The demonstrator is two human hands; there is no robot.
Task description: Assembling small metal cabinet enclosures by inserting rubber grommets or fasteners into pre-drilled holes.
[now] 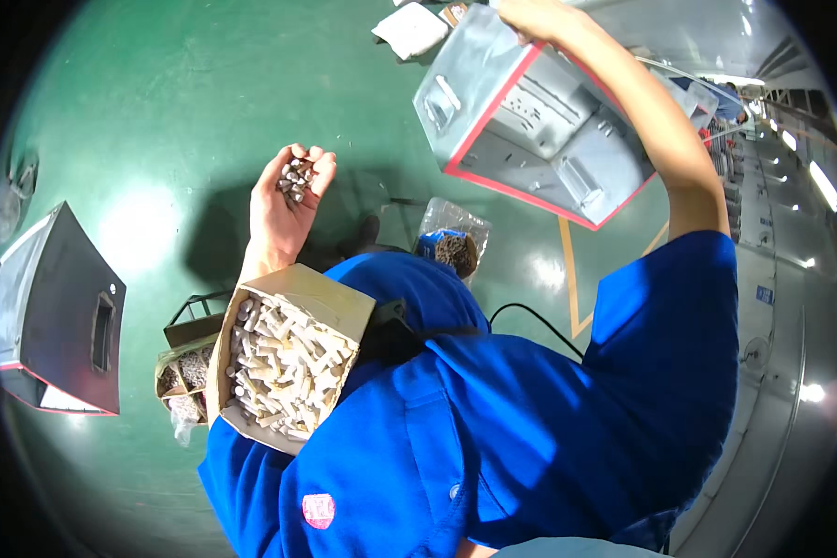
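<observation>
I see the left grip [281,216] cupped around plugs [295,181], left of centre; the right grip [536,17], upper right, meets the cabinet [479,88], its closure unclear. One handful is out; the lower-left carton [324,296] looks well filled.

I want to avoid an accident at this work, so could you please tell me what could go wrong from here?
Small pieces heaped in the cupped left hand could roll out onto the green floor. The open cardboard box, which seems to rest on the left forearm, might spill its pale pieces if that arm turns. The metal cabinet might shift if the right hand, at its upper edge, pulls on it.
</observation>
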